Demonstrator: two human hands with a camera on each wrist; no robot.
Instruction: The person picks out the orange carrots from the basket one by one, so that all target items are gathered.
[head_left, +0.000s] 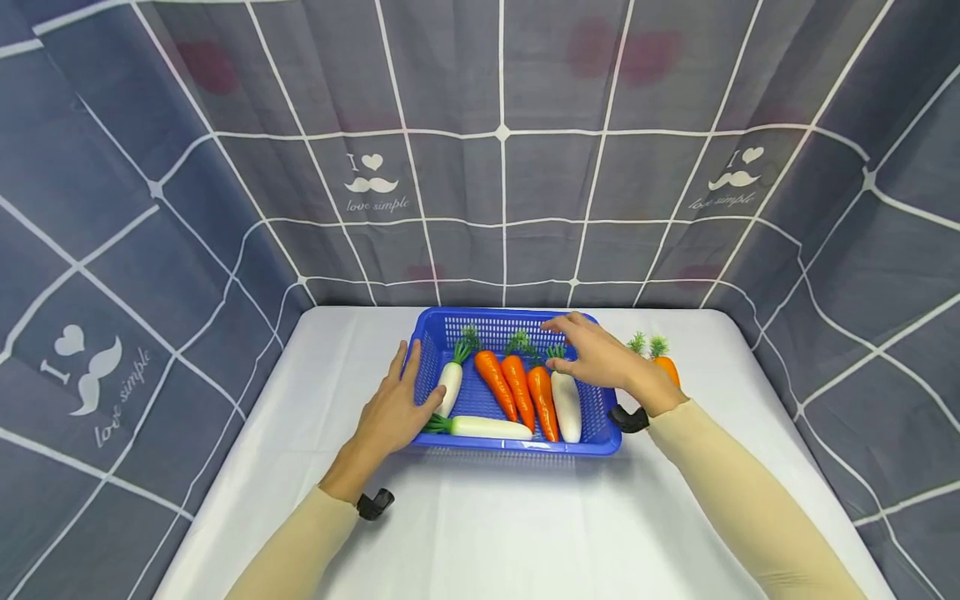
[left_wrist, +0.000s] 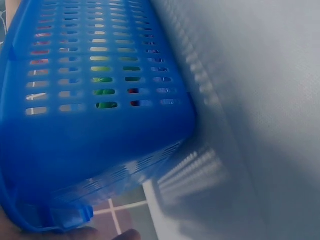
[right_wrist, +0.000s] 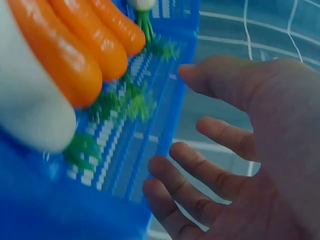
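A blue plastic basket (head_left: 517,447) holds three orange carrots (head_left: 496,383) and three white radishes (head_left: 566,406) with green tops. One radish (head_left: 491,428) lies along the basket's near side, another (head_left: 451,386) along its left end. My left hand (head_left: 392,410) is at the basket's left rim, fingers extended; in the left wrist view the basket's side wall (left_wrist: 100,135) hides most of that hand. Over the right end of the basket reaches my right hand (head_left: 603,357), its fingers loosely bent and apart, with nothing between them in the right wrist view.
Right of the basket, partly behind my right wrist, lies an orange carrot (head_left: 667,367) beside green tufts (head_left: 637,342). A white-covered table (head_left: 480,517) carries everything. Grey-blue checked curtains (head_left: 457,175) stand at the back and both sides.
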